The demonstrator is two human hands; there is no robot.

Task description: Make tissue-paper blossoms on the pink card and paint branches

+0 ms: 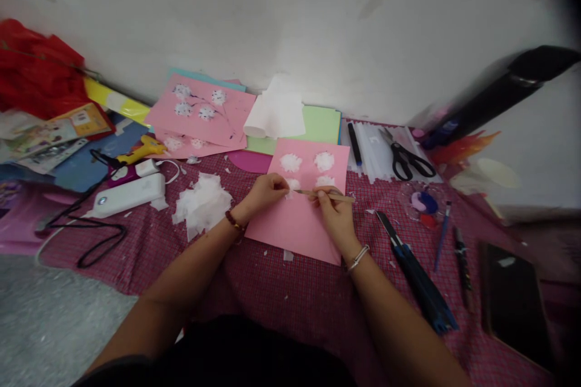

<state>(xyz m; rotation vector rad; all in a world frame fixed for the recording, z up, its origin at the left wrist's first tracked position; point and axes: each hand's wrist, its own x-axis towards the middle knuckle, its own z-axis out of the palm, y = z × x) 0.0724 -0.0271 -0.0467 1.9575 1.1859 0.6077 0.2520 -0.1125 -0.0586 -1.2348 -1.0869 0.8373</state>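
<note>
Working the lower-left tuft of a set of four, a person bends both hands over a rectangular sheet of plain pink paper (295, 231) spread on a dark red checked cloth (272, 290). The sheet lies at the centre, directly before the person, and bears four round fluffy white paper tufts (324, 161) on its upper half. The right hand (334, 211) grasps a slender tan stick (345, 198) like a pencil, its narrow end pointing left at the lower-left tuft. The left hand (269, 189) has its fingertips drawn together at that same tuft; whether they pinch a scrap or merely steady it cannot be told. The step in hand is judged to be placing or shaping small pieces within this tuft; the next move calls for light, exact pressure from the tip, with neighbouring pieces left undisturbed. A loose heap of thin white paper squares (202, 202), apparently the supply, lies beside the left forearm. Lettering: none can be read. A white rounded plastic power bank (129, 195) carries a small round mark, too small to make out; the colourful printed packets (59, 133) at far left are blurred, and the blue-and-black utility knife (415, 281) at right shows no legible brand.
</note>
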